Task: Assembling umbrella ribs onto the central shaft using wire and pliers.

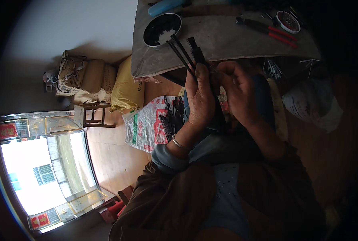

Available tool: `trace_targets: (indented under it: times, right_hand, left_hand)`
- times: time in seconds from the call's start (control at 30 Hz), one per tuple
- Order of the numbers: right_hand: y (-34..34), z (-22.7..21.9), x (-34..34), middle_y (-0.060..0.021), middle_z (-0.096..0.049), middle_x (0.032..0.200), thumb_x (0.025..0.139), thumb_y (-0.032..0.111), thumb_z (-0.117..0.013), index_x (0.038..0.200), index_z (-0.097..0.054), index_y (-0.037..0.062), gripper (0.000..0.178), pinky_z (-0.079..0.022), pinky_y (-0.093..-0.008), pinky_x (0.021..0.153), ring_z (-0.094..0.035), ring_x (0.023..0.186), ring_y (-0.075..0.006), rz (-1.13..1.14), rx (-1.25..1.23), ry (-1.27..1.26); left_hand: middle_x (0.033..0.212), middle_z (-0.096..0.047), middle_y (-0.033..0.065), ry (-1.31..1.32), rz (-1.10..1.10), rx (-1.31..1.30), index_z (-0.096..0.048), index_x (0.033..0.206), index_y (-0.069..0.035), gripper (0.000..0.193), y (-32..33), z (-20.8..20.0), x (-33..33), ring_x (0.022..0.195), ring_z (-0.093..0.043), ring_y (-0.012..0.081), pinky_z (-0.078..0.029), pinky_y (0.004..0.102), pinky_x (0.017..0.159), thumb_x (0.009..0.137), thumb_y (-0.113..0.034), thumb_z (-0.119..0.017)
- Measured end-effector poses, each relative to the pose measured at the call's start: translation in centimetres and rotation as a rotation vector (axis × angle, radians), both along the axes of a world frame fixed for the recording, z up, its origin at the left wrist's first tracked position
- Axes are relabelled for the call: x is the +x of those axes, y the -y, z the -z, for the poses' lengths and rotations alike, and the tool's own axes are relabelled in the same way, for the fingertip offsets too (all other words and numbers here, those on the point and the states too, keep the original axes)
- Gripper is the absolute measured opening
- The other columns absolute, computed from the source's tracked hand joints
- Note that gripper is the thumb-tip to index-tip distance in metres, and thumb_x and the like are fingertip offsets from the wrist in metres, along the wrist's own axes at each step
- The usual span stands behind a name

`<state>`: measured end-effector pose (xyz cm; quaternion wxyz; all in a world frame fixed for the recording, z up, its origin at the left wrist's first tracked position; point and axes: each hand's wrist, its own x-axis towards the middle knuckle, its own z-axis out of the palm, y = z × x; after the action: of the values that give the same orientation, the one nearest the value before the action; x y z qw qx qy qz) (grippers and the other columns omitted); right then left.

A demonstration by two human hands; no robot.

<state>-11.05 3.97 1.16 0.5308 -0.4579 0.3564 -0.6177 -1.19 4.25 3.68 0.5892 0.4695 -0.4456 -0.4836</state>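
In front of my lap, my left hand (200, 92) is closed around several thin black rods (180, 55), which stick up past the fingers toward the table. A thicker dark piece with a narrow, capped tip (196, 50) rises beside the thumb; its kind is unclear. My right hand (239, 90) is close on the right, fingers bent and tips pinched together next to the left thumb. Whatever lies between those fingertips is too small and dark to name. On the far table stands a dark-lined bowl (149, 37) with small white bits inside.
Red-handled pliers (267, 31), a small round white-rimmed dish (288, 22) and a blue-handled tool (165, 6) lie on the grey table (227, 40). More black rods (172, 116) rest on a printed sack (145, 124) at left. Beyond are a wooden stool (94, 115) and full sacks (128, 86).
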Motion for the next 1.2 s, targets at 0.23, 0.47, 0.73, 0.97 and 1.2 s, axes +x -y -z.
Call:
trace_targets:
  times: [0.23, 0.47, 0.73, 0.97, 1.2]
  right_hand:
    - [-0.2, -0.4, -1.1, -0.0023, -0.060, 0.081, 0.094, 0.009, -0.054, 0.098, -0.056, 0.0015, 0.009, -0.047, -0.0210, 0.064, -0.057, 0.072, -0.0063, -0.092, 0.081, 0.018]
    - [1.6, -0.7, -2.8, -0.0015, -0.062, 0.089, 0.095, 0.014, -0.054, 0.101, -0.060, 0.0008, 0.016, -0.046, -0.0226, 0.076, -0.058, 0.084, -0.0073, -0.179, 0.181, -0.039]
    - [-1.1, -1.3, -1.7, -0.0065, -0.060, 0.081, 0.092, 0.005, -0.054, 0.090, -0.054, 0.0008, 0.004, -0.048, -0.0258, 0.063, -0.060, 0.070, -0.0120, 0.116, -0.230, -0.382]
    - [0.7, -1.0, -2.4, -0.0058, -0.059, 0.081, 0.092, 0.006, -0.056, 0.091, -0.054, 0.0019, 0.005, -0.045, -0.0258, 0.062, -0.058, 0.071, -0.0127, 0.171, -0.251, -0.445]
    - [0.0, 0.0, -2.0, -0.0010, -0.059, 0.079, 0.098, 0.014, -0.048, 0.092, -0.056, 0.0017, 0.016, -0.045, -0.0236, 0.062, -0.055, 0.071, -0.0070, -0.135, 0.140, -0.063]
  left_hand:
    - [0.070, -0.047, -0.0028, -0.109, 0.075, -0.008, -0.053, 0.103, -0.007, 0.036, 0.0, 0.7, 0.3, 0.058, -0.041, 0.0059, -0.035, 0.0208, 0.051, 0.099, -0.042, -0.044]
    - [0.069, -0.045, -0.0016, -0.218, 0.150, 0.039, -0.052, 0.103, -0.008, 0.034, 0.1, 0.8, 0.2, 0.057, -0.040, 0.0073, -0.035, 0.0217, 0.050, 0.099, -0.041, -0.045]
    - [0.070, -0.046, -0.0014, -0.063, 0.066, -0.005, -0.052, 0.103, -0.007, 0.036, 0.0, 0.2, -0.1, 0.058, -0.042, 0.0075, -0.036, 0.0215, 0.050, 0.099, -0.042, -0.043]
    - [0.069, -0.045, -0.0018, -0.183, 0.129, 0.017, -0.050, 0.101, -0.008, 0.032, -0.1, 0.7, -0.3, 0.058, -0.041, 0.0075, -0.035, 0.0211, 0.050, 0.100, -0.039, -0.041]
    - [0.066, -0.042, -0.0018, -0.165, 0.136, -0.022, -0.049, 0.101, -0.008, 0.032, 0.0, 0.8, 0.0, 0.055, -0.039, 0.0076, -0.035, 0.0215, 0.049, 0.101, -0.039, -0.041]
